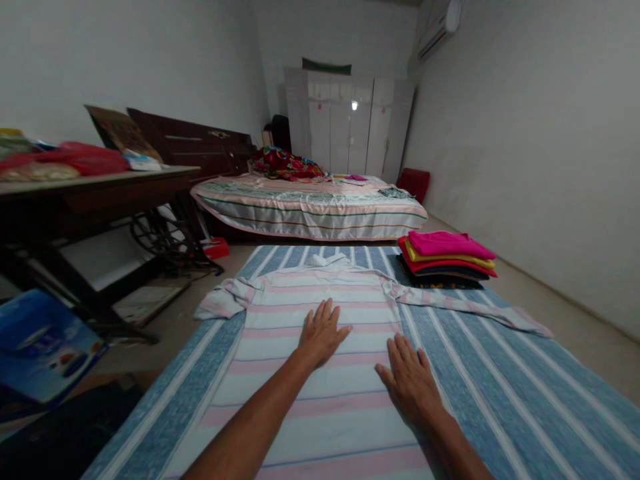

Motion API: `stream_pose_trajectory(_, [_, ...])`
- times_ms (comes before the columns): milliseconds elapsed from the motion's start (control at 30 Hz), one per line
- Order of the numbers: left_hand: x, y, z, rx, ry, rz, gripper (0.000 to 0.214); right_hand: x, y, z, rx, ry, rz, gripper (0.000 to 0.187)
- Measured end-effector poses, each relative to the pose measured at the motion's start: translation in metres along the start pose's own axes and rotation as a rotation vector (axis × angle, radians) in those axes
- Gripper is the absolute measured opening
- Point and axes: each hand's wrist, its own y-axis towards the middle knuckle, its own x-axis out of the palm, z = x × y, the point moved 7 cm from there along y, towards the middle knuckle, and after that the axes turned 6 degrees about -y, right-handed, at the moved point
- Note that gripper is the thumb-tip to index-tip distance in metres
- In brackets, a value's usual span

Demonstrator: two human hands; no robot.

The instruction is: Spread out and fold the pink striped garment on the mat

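Note:
A white shirt (295, 387) with pink and blue stripes lies spread face up, its collar pointing away from me. One sleeve (227, 299) reaches out at the left with its end bent; the other sleeve (475, 308) stretches long to the right. My left hand (323, 333) rests flat on the shirt's chest, fingers apart. Near the shirt's right side edge, my right hand (410, 373) lies palm down with its fingers spread. Neither hand holds anything. The shirt's lower hem is out of view.
A pile of folded clothes (447, 260), pink on top, sits at the far right of the blue striped sheet (480, 380). Behind is a bed (310, 213). At the left stand a sewing machine table (100, 187) and a blue box (47, 347).

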Motion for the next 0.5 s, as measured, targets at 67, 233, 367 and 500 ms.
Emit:
stream_pose_trajectory(67, [0.003,0.003,0.007,0.020,0.000,-0.011,0.071,0.000,0.000,0.000,0.002,0.008,-0.009,0.066])
stream_pose_trajectory(233, [0.008,0.008,0.011,0.037,0.015,0.002,0.070,0.000,0.001,0.000,-0.002,0.002,0.016,0.067])
stream_pose_trajectory(367, [-0.005,0.030,0.021,0.106,0.042,0.116,0.054,0.001,0.001,0.000,-0.023,0.018,0.065,0.067])
stream_pose_trajectory(500, [-0.012,0.084,0.033,0.158,0.035,0.160,0.034,0.002,0.000,-0.002,-0.039,0.016,0.148,0.067])
